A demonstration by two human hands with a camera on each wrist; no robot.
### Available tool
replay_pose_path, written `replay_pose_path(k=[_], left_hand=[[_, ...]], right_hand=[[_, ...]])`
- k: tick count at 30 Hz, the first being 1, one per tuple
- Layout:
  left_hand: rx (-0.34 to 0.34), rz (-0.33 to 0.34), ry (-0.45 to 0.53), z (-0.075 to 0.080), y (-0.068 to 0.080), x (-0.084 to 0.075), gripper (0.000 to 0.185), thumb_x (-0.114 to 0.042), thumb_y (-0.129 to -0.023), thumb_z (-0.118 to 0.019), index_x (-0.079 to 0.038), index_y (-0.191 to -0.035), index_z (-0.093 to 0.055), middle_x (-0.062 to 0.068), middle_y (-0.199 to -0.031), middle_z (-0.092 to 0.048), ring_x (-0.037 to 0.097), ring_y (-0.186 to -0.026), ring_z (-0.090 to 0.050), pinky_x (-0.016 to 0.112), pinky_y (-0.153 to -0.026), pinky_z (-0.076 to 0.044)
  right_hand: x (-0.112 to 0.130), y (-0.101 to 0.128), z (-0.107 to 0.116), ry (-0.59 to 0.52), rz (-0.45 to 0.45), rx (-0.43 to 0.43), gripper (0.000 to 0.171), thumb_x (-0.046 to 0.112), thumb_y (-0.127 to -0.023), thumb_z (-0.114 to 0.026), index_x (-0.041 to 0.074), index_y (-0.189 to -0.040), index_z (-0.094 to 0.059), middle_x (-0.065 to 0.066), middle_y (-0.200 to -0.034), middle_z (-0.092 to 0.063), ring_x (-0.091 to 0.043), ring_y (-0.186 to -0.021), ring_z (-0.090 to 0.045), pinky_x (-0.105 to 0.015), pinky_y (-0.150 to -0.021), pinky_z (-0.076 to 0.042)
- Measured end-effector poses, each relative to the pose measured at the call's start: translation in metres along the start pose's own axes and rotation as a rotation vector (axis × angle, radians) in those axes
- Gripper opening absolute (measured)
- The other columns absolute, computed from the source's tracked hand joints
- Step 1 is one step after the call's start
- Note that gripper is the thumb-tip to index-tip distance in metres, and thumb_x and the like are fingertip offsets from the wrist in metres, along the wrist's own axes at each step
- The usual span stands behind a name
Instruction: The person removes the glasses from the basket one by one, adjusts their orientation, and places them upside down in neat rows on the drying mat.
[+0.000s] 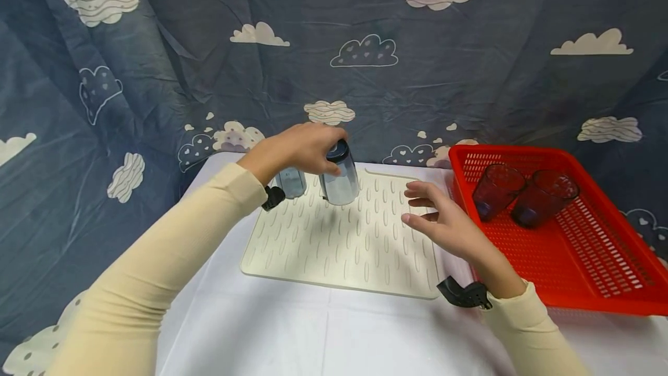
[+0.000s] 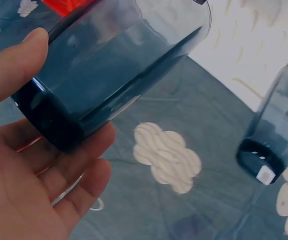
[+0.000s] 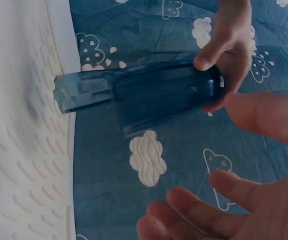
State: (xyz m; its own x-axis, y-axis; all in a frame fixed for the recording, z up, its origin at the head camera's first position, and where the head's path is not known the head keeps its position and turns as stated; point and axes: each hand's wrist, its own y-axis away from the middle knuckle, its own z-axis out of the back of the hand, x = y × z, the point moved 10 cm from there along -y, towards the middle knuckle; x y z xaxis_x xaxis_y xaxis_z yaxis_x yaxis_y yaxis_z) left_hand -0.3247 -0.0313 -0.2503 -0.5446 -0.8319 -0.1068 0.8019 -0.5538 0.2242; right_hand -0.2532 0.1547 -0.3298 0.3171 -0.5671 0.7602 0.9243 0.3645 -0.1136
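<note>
The left hand has its grip clamped by thumb and fingers round the base of an inverted blue translucent plastic tumbler, held tilted just above the far part of the cream ribbed rubber drying mat. A second blue translucent tumbler stands upside down just beside it, near the mat's far left edge. The right hand hovers over the mat's right edge, fingers spread and holding nothing (the mat's near half lies bare). Right of the mat, on the white-covered bench, a red perforated plastic basket holds two dark purple tumblers.
</note>
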Motion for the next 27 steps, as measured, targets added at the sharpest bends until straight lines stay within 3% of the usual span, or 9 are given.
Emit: replay_pose_path(k=[10,19,27], left_hand=[[-0.014,0.029,-0.037,-0.02,-0.016,0.018,0.065,-0.039,-0.091,-0.07,-0.014,-0.146,-0.045,0.005,-0.138,-0.057,0.023,-0.119,-0.059,0.043,-0.098,-0.049],[-0.004,0.096,-0.046,-0.041,-0.031,0.035,0.068,-0.037,-0.092,-0.07,-0.017,-0.15,-0.041,0.005,-0.154,-0.045,0.027,-0.139,-0.046,0.047,-0.11,-0.043],[-0.022,0.128,-0.042,-0.053,-0.045,0.042,0.069,-0.036,-0.091,-0.071,-0.014,-0.149,-0.039,0.006,-0.145,-0.053,0.026,-0.129,-0.055,0.045,-0.106,-0.046]], right_hand=[[-0.005,0.016,0.016,0.081,-0.013,0.013,0.062,0.023,-0.094,-0.066,0.006,-0.147,-0.038,-0.021,-0.143,-0.05,-0.04,-0.125,-0.054,-0.058,-0.102,-0.047],[-0.015,0.026,0.026,0.125,-0.035,-0.001,0.063,0.024,-0.094,-0.068,0.003,-0.146,-0.039,-0.022,-0.144,-0.048,-0.041,-0.12,-0.057,-0.058,-0.096,-0.052],[-0.014,0.035,0.046,0.265,-0.023,-0.07,0.069,0.025,-0.089,-0.073,0.003,-0.145,-0.04,-0.023,-0.144,-0.048,-0.04,-0.122,-0.051,-0.063,-0.096,-0.05]])
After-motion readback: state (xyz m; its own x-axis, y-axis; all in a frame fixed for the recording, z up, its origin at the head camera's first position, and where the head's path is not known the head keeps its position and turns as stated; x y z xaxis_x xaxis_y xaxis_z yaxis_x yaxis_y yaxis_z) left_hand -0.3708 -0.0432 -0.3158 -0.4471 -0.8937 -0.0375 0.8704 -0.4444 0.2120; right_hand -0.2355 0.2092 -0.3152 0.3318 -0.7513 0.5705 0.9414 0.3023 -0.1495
